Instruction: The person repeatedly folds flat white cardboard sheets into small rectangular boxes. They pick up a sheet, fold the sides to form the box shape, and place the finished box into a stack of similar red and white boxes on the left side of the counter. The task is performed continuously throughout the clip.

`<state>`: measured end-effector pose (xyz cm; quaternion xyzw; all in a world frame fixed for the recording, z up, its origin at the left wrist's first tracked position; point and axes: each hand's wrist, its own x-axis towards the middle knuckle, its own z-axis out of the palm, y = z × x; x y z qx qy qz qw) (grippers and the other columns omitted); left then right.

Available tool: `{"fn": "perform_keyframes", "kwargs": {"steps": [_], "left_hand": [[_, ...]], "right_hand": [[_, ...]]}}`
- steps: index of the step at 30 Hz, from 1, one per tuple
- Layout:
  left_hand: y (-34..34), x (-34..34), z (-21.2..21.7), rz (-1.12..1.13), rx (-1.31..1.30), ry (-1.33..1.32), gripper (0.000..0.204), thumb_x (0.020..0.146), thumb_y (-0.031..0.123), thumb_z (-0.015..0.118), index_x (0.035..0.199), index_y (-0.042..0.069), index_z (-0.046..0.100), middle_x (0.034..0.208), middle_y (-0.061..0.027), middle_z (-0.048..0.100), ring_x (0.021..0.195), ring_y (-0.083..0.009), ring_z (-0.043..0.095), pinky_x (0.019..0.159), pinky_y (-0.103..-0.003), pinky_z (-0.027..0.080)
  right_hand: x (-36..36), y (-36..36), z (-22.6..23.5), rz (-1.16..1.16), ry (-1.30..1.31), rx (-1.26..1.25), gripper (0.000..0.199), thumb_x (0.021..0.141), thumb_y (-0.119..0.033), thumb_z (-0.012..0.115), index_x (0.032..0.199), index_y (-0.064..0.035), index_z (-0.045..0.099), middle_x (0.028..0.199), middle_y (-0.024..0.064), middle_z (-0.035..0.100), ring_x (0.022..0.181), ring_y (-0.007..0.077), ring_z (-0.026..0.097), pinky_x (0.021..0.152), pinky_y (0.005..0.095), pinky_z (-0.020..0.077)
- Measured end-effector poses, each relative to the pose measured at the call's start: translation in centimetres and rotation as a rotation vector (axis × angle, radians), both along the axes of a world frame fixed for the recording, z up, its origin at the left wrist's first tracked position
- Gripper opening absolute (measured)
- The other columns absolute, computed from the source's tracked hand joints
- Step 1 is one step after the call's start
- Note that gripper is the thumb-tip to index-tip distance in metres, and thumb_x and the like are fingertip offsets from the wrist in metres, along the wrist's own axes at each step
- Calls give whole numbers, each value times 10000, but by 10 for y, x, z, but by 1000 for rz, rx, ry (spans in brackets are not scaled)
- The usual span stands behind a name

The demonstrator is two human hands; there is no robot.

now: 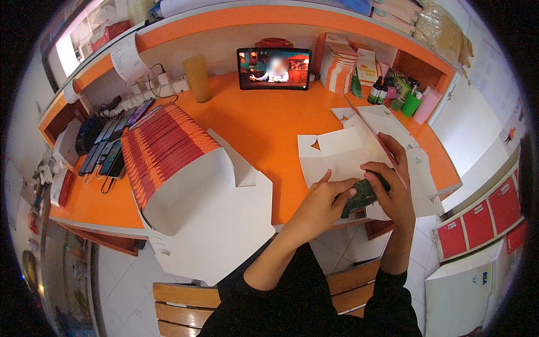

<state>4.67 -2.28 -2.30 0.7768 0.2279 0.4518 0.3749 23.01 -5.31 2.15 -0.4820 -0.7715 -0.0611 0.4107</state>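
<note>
Both hands meet over a dark green, hand-sized object (361, 197), whose kind I cannot make out. My left hand (321, 206) grips its left end between thumb and fingers. At its right end, my right hand (394, 188) closes around it. The fingers of that hand also lie against the raised red-edged panel of a partly folded white carton (337, 153). This carton spreads over the right side of the desk, with cut tabs and notches. To the left lies a stack of nested cartons (210, 230), red and orange outside, white inside.
The orange desk (252, 129) holds a tablet (274, 68) playing a video and a yellow cup (197, 78). Several phones (115, 151) with cables lie at left. Stacked folded cartons (338, 64), small bottles (377, 91) and a green holder (411, 104) stand at back right. A wooden slatted seat (185, 306) is below.
</note>
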Motion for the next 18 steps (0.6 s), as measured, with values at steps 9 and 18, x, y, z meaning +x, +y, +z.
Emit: {"fn": "perform_keyframes", "kwargs": {"steps": [9, 18], "left_hand": [[-4, 4, 5, -20, -262, -132, 466, 876, 122, 662, 1279, 61, 437, 955, -161, 675, 909, -292, 663, 1155, -490, 198], [0, 6, -7, 472, -11, -299, 1234, 573, 354, 909, 1442, -84, 151, 1492, -255, 206, 1395, -390, 225, 1168, -446, 157]], "right_hand": [[18, -6, -15, -5, -143, -68, 391, 874, -97, 637, 1250, -45, 544, 1441, 191, 400, 1363, 328, 372, 1106, 418, 329], [124, -14, -25, -7, 869, 205, 313, 1000, -383, 448, 1093, -88, 496, 1100, 50, 509, 1021, 186, 517, 894, 328, 427]]}}
